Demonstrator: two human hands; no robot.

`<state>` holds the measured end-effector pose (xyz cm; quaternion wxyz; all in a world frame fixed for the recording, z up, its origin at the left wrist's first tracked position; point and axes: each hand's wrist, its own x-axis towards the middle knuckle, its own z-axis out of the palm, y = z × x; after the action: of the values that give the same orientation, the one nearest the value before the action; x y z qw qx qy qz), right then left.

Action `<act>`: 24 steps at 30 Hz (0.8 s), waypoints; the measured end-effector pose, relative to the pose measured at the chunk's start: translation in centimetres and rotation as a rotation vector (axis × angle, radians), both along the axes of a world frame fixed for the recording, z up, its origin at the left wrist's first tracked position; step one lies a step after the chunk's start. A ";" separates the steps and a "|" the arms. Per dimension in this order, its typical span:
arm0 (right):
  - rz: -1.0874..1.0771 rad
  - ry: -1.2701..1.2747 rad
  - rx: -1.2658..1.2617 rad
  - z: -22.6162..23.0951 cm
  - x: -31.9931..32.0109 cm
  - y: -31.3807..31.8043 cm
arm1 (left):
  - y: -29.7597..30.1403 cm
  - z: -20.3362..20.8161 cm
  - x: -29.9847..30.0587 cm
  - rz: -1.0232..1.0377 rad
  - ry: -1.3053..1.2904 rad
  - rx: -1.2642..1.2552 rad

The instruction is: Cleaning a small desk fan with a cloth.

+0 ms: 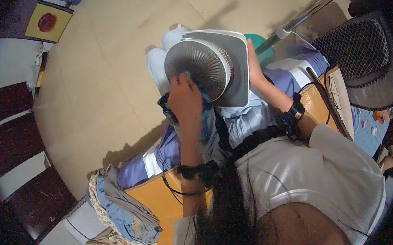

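A small fan (201, 65) with a round, ribbed grey grille and a squarish white-and-grey base tilts on my lap. My right hand (255, 66) grips the edge of the base from the right side. Over the front of the grille, my left hand (185, 98) is closed with its fingertips near the middle. A dark blue patterned cloth (201, 91) shows on both sides of that hand and seems to be bunched in it; the palm side is hidden. Light blue trousers (156, 66) cover my legs under the fan.
I sit on a wooden seat (149, 196) with a purple-and-white cover (288, 73). Folded clothes (120, 209) lie at the lower left. On the right are a metal pole (307, 12), a green round object (259, 47) and a mesh-backed chair (353, 48). Dark drawers (11, 149) line the left.
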<state>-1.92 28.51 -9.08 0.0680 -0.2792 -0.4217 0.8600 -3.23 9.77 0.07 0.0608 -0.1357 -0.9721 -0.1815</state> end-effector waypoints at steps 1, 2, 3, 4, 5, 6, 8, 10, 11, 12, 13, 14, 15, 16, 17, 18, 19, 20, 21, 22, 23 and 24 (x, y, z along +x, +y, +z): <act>-0.018 0.019 0.022 -0.2 0.0 0.0 | 0.7 0.6 0.7 -0.044 -0.053 -0.017; 0.004 -0.009 0.017 -0.2 0.1 0.0 | 1.2 1.2 1.3 -0.082 -0.108 -0.039; 0.027 -0.038 0.012 -0.2 0.2 0.2 | 1.8 1.6 1.9 -0.118 -0.118 -0.028; 0.047 -0.065 0.011 -0.3 0.3 0.4 | 2.5 1.9 2.3 -0.157 -0.127 -0.013; 0.045 -0.067 0.002 -0.4 0.3 0.5 | 2.8 2.0 2.6 -0.195 -0.136 0.002; 0.044 -0.069 -0.008 -0.6 0.2 0.6 | 2.6 1.9 2.5 -0.180 -0.129 -0.013; 0.039 -0.053 -0.021 -1.0 0.0 0.7 | 2.2 1.2 1.8 -0.155 -0.112 -0.042; 0.028 -0.019 -0.025 -1.4 -0.1 0.9 | 1.2 0.7 0.8 -0.079 -0.129 -0.021; 0.018 -0.001 -0.050 -1.4 -0.1 0.8 | 0.6 0.5 0.4 -0.039 -0.137 -0.015; 0.007 0.017 -0.075 -1.3 -0.2 0.7 | -0.2 0.0 0.0 -0.002 -0.119 -0.016; -0.002 0.034 -0.101 -1.3 -0.3 0.5 | -1.0 -0.4 -0.4 0.038 -0.101 -0.019; 0.000 0.046 -0.071 -1.4 -0.3 0.5 | -1.5 -0.7 -0.5 0.077 -0.083 -0.022; 0.002 0.059 -0.041 -1.7 -0.4 0.6 | -1.6 -0.8 -0.4 0.080 -0.085 -0.031; 0.002 0.070 -0.010 -2.0 -0.4 0.6 | -1.6 -0.8 -0.4 0.080 -0.088 -0.039; -0.024 0.073 0.025 -2.6 -0.6 0.6 | -1.6 -0.7 -0.3 0.081 -0.091 -0.048; -0.050 0.076 0.060 -3.2 -0.8 0.5 | -1.3 -0.5 0.0 0.034 -0.081 -0.071; -0.071 0.081 0.091 -3.6 -1.1 0.4 | -0.9 -0.3 0.5 -0.008 -0.069 -0.098; -0.028 0.067 0.034 -2.0 -0.8 0.3 | -0.3 0.0 1.0 -0.060 -0.057 -0.115; 0.015 0.051 -0.024 -0.1 0.0 0.4 | 0.5 0.6 1.6 -0.100 -0.099 -0.102; 0.037 0.046 -0.016 0.6 0.2 0.3 | 1.3 1.4 2.2 -0.134 -0.143 -0.096; 0.058 0.042 -0.008 1.4 0.4 0.2 | 1.8 1.8 2.7 -0.167 -0.188 -0.090; 0.052 0.048 0.074 1.5 0.4 0.2 | 2.0 1.6 2.8 -0.187 -0.159 -0.092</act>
<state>-1.55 28.67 -7.59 0.0661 -0.2446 -0.4585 0.8518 -0.46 11.81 1.70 -0.0398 -0.2134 -0.9643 -0.1520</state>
